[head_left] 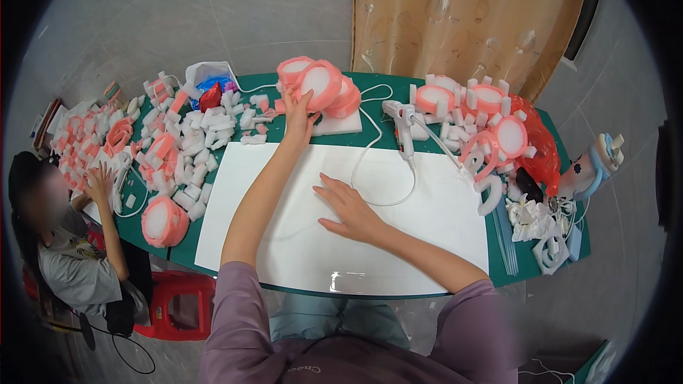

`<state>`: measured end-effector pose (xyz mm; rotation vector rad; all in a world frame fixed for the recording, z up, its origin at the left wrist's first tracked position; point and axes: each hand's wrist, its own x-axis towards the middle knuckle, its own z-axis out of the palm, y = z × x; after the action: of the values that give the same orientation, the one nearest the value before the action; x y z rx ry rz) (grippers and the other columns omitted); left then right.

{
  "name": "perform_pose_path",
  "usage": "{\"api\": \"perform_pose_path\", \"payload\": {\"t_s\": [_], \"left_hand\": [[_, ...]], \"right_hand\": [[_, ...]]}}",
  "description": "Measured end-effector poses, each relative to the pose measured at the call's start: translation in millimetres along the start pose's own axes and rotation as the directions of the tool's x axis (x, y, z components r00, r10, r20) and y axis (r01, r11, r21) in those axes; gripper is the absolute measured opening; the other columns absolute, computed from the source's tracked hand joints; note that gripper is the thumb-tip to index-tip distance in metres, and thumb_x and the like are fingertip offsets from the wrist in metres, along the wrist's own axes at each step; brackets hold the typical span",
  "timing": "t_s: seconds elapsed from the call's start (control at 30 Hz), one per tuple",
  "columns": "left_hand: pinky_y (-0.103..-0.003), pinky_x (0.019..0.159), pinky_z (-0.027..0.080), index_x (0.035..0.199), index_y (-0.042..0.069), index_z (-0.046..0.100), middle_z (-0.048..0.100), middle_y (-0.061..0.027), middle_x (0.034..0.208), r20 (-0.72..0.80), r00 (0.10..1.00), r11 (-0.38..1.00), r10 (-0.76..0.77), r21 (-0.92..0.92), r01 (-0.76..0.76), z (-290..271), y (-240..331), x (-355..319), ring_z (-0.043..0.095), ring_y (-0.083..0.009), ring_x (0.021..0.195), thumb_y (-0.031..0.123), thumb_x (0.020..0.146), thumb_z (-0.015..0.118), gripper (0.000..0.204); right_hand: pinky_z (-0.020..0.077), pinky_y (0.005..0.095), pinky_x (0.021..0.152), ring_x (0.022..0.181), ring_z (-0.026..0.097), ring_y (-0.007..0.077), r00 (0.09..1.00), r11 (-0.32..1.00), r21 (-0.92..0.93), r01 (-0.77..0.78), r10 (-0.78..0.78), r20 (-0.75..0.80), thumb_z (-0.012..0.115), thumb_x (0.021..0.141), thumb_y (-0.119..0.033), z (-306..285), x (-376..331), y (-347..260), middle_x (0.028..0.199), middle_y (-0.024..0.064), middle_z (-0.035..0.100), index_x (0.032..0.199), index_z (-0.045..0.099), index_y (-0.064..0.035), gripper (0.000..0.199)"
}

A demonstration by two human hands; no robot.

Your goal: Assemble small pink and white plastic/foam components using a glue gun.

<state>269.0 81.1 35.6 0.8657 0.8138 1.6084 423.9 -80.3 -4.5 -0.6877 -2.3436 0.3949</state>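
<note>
One pink foam round (319,80) is sitting at the fingertips of the left hand (297,121), which is reaching far forward; two more rounds (346,99) are crowding it. Left fingers are touching its near edge; can't tell if gripping. Right hand (352,213) is angling inward, palm down, fingers spreading wide over one white sheet (398,256). One glue gun (402,129) is sitting right of the left fingers.

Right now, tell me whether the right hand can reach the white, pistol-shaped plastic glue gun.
Probably yes: the right hand looks empty, and only a thin white cord loops between it and the glue gun.
</note>
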Motion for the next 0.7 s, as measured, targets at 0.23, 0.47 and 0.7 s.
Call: {"api": "perform_pose_path", "payload": {"t_s": [0.23,0.47,0.7], "left_hand": [[-0.04,0.08,0.035,0.116,0.023,0.031,0.038,-0.0008,0.119,-0.031,0.999,1.0,0.008,0.009,-0.008,14.8,3.4,1.0,0.044,-0.0179,0.103,0.021,0.079,0.057,0.046],[-0.039,0.08,0.035,0.115,0.022,0.033,0.041,-0.0001,0.117,-0.018,0.998,0.997,-0.068,0.044,0.069,6.6,-2.0,1.2,0.045,-0.0175,0.1,0.022,0.079,0.057,0.043],[-0.038,0.083,0.036,0.116,0.022,0.035,0.042,-0.0015,0.118,-0.016,0.998,0.998,-0.055,0.027,0.055,-7.2,2.2,-3.4,0.044,-0.0174,0.105,0.028,0.08,0.055,0.042]], "right_hand": [[0.0329,0.04,0.091,0.113,0.036,0.0344,1.0,1.0,0.0,-0.005,0.005,0.005,0.062,0.072,-0.02,-1.4,-0.8,1.6,0.132,0.02,0.028,0.125,0.035,-0.004,0.061],[0.0333,0.0397,0.091,0.114,0.037,0.033,1.0,1.0,0.011,-0.013,0.013,-0.001,0.063,0.072,-0.019,-0.6,-0.5,1.5,0.134,0.0177,0.027,0.123,0.038,-0.0044,0.059],[0.0344,0.0405,0.089,0.112,0.037,0.0338,1.0,1.0,0.01,0.0,0.0,-0.016,0.062,0.071,-0.02,-0.4,-0.5,1.8,0.133,0.0194,0.028,0.123,0.036,-0.0038,0.06]]}}
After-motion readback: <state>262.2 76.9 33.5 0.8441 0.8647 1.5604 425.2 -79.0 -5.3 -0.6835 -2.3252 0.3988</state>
